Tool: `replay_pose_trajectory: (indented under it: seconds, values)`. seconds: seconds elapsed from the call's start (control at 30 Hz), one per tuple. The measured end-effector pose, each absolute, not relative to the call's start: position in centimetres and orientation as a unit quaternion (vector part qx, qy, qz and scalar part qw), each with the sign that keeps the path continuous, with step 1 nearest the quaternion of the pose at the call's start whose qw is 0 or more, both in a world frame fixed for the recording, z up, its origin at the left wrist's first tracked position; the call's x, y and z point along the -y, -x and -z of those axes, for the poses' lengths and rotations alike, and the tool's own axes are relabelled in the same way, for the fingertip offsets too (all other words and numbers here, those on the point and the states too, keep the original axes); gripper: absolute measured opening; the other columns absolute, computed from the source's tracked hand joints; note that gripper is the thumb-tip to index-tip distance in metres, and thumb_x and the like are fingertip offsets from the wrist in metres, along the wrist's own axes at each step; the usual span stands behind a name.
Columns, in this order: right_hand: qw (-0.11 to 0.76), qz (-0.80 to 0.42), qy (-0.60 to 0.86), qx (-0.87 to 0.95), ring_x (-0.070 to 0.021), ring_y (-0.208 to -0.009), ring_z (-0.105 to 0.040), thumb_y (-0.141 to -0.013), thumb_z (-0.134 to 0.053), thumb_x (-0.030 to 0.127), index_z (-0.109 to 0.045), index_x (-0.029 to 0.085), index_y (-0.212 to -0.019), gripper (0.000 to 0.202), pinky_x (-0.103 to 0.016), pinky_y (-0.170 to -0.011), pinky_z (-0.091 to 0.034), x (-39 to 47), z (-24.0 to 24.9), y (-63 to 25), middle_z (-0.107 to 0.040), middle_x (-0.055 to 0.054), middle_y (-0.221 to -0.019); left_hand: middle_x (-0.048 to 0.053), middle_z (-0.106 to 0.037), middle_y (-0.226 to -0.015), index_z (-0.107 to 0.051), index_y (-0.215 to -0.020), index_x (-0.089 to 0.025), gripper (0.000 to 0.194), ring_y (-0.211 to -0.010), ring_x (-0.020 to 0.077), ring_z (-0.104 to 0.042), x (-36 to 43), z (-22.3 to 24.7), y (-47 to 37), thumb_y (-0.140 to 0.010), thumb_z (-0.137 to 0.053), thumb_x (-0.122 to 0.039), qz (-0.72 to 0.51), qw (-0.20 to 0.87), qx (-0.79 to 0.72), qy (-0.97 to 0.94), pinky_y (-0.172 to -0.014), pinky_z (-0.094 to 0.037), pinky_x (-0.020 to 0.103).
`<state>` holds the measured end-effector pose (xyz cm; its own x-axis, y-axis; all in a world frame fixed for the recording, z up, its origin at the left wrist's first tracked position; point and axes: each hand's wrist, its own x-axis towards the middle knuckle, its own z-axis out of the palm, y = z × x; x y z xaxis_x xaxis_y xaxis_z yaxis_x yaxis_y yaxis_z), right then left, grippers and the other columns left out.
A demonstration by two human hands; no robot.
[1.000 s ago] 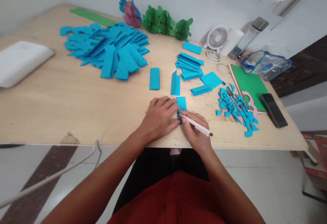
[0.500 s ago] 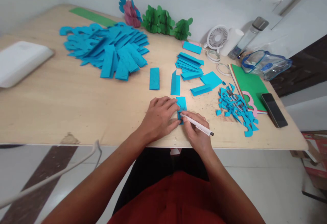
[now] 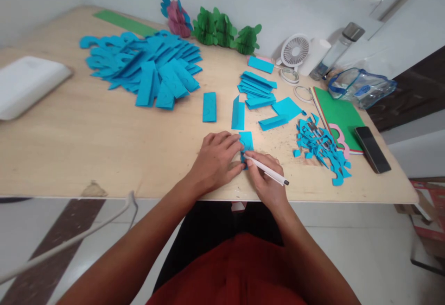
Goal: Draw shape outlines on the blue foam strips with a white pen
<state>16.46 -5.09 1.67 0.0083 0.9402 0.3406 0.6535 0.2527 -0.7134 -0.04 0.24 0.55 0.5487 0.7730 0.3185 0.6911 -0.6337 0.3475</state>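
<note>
Your right hand (image 3: 266, 175) was closed round a pen (image 3: 269, 171), its barrel slanting back over your knuckles towards a dark end; the writing tip was lost among your fingers, so whether it touched the paper could not be told. Your left hand (image 3: 219, 159) lay palm down with the fingers a little apart, the tips resting on a blue card (image 3: 246, 139) on the bench (image 3: 104, 147), close to its front edge. Only the card's upper part showed well; your fingers covered much of its middle and lower part, and the dark curved marking beside them was too small to read. Whether anything lay under your left palm could not be seen. Just beyond the card stood a folded piece (image 3: 238, 114), with a flat strip (image 3: 209, 107) to its left. Farther left, the pieces in a blue heap (image 3: 149, 57) overlapped so thickly that many were partly hidden. On the right, scraps (image 3: 318, 140) lay in a tangle over something dark that you could hardly make out, and a pink cutout (image 3: 340, 140) by them partly overlapped a green book (image 3: 337, 115). A phone (image 3: 372, 149) lay on the book's right edge. At the far left, a white box (image 3: 31, 85) was cut off by the edge of the view, and the contents of a clear bag (image 3: 361, 87) were hard to tell.
</note>
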Motion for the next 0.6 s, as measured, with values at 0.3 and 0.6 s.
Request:
replay_pose_trajectory:
  seconds: [0.3, 0.6]
  values:
    - [0.429, -0.173, 0.589, 0.663, -0.0217, -0.085, -0.072, -0.089, -0.057, 0.024, -0.075, 0.024, -0.096, 0.019, -0.041, -0.086, -0.051, 5.03, -1.37, -16.51, -0.078, -0.005, -0.095, 0.010, -0.062, -0.132, -0.062, -0.104, -0.021, 0.023, -0.124, 0.0324, -0.050, -0.30, -0.30, 0.06, -0.085, -0.059, -0.033, -0.225, 0.092, -0.417, -0.876, -0.099, -0.036, 0.051]
    - [0.434, -0.163, 0.600, 0.652, -0.0227, -0.086, -0.072, -0.089, -0.056, 0.023, -0.074, 0.024, -0.094, 0.019, -0.042, -0.085, -0.054, 5.15, -1.46, -16.41, -0.078, -0.005, -0.093, 0.010, -0.062, -0.132, -0.061, -0.104, -0.023, 0.022, -0.124, 0.0319, -0.050, -0.23, -0.45, 0.05, -0.085, -0.060, -0.034, -0.227, 0.095, -0.419, -0.874, -0.098, -0.037, 0.050]
